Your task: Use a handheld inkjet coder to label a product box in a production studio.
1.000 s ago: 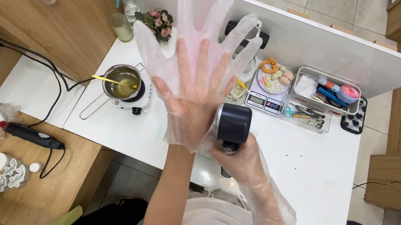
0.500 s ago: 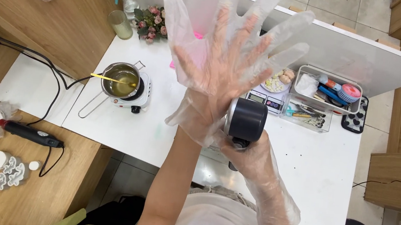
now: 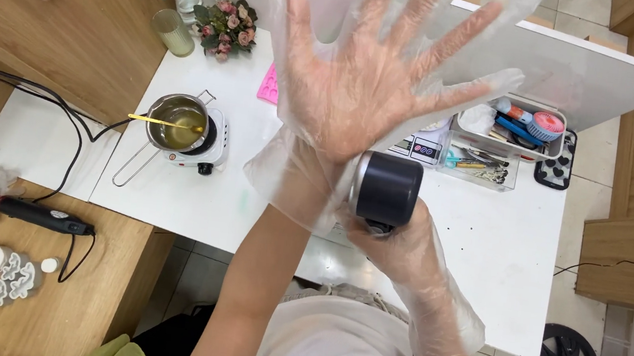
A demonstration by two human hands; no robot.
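1. Left hand (image 3: 376, 81) raised toward the camera, fingers spread wide inside a loose clear glove (image 3: 289, 175); holds nothing, cuff bunched at the wrist.
2. Right hand (image 3: 397, 243), also gloved, wraps a black jar (image 3: 386, 187) from below; jar sits just under the left wrist, touching the cuff, long axis roughly level, left-right.
3. Both hands above the white counter (image 3: 484, 245); right is the nearer to the jar.
4. Hidden: scale (image 3: 420, 146) mostly behind the left palm; right fingertips can't be made out.

A black cylindrical canister (image 3: 386, 190) with a silver band lies sideways above the white table (image 3: 195, 196), gripped from below.
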